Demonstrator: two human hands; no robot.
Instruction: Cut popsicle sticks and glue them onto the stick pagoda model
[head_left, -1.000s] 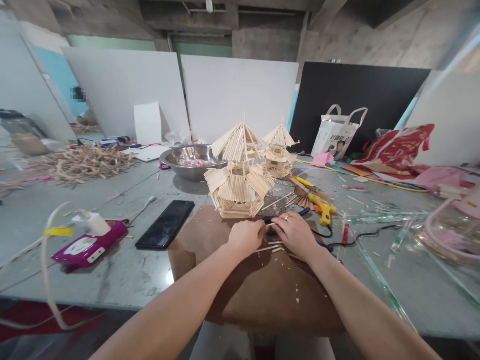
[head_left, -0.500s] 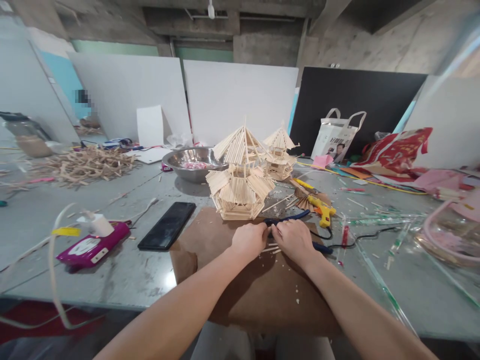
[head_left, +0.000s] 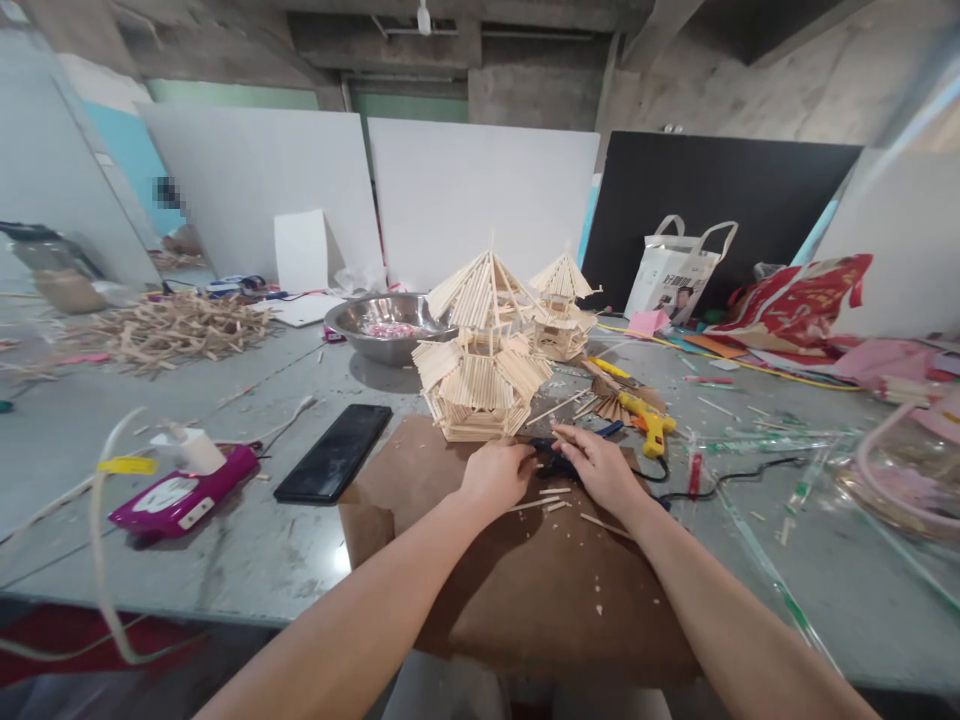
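Observation:
A model pavilion [head_left: 480, 375] of thin wooden sticks stands at the back edge of a brown board [head_left: 510, 600]. Close in front of it, my left hand [head_left: 495, 475] is closed with curled fingers; whatever they pinch is hidden. To its right, my right hand [head_left: 604, 470] has its fingers loosely stretched and slightly apart. Dark blue-handled pliers [head_left: 553, 460] lie between the hands, partly covered by them. Short cut sticks [head_left: 555, 492] lie on the board just below, and a longer stick [head_left: 606, 525] lies beside my right wrist.
A second stick pavilion [head_left: 561, 310] and a steel bowl [head_left: 386, 345] stand behind. A yellow glue gun [head_left: 651, 425] with a black cord lies right. On the left are a phone [head_left: 334, 453], a purple power strip [head_left: 184, 495] and a stick pile [head_left: 180, 330].
My hands have moved apart, the right one shifting right and loosening its fingers. More of the pliers and cut sticks shows between them. The pavilion stays put.

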